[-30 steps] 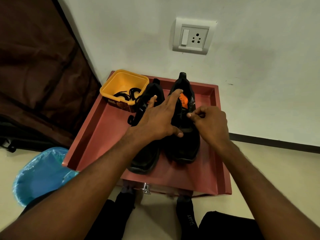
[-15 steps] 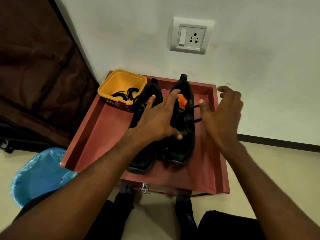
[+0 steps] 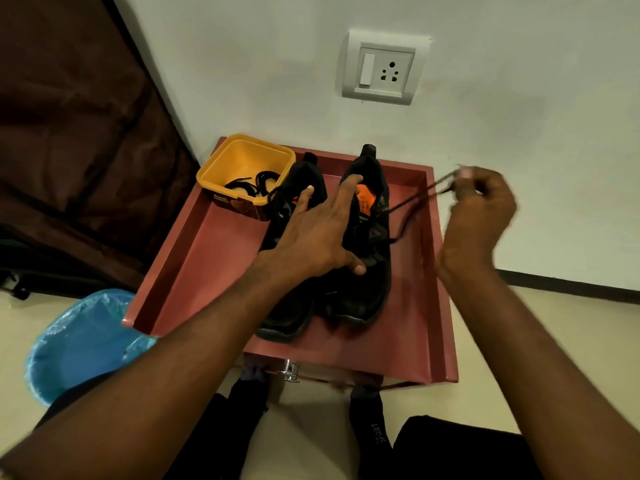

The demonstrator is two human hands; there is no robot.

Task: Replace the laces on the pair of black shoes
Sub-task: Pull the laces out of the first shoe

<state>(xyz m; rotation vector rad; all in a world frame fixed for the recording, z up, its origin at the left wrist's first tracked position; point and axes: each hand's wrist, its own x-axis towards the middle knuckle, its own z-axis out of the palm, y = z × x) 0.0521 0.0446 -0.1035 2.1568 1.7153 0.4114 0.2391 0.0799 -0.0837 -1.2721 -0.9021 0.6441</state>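
Observation:
Two black shoes stand side by side on a red tray (image 3: 207,258), toes toward me. My left hand (image 3: 318,230) lies flat across both, fingers straight, pressing on the left shoe (image 3: 291,306) and the right shoe (image 3: 367,292), which has an orange insole. My right hand (image 3: 481,209) is raised to the right of the right shoe and pinches its black lace (image 3: 412,202), stretched taut from the eyelets up to my fingers. A yellow tub (image 3: 242,157) at the tray's back left holds coiled black laces (image 3: 256,183).
The tray sits on a low stand against a white wall with a switch and socket (image 3: 384,69). A blue-lined bin (image 3: 79,341) stands on the floor at the left. Dark brown fabric (image 3: 69,133) hangs at the far left. My legs are below the tray.
My right hand moved from the right shoe's lacing out to the right and upward, drawing the lace out taut. My left hand stayed pressed on the shoes.

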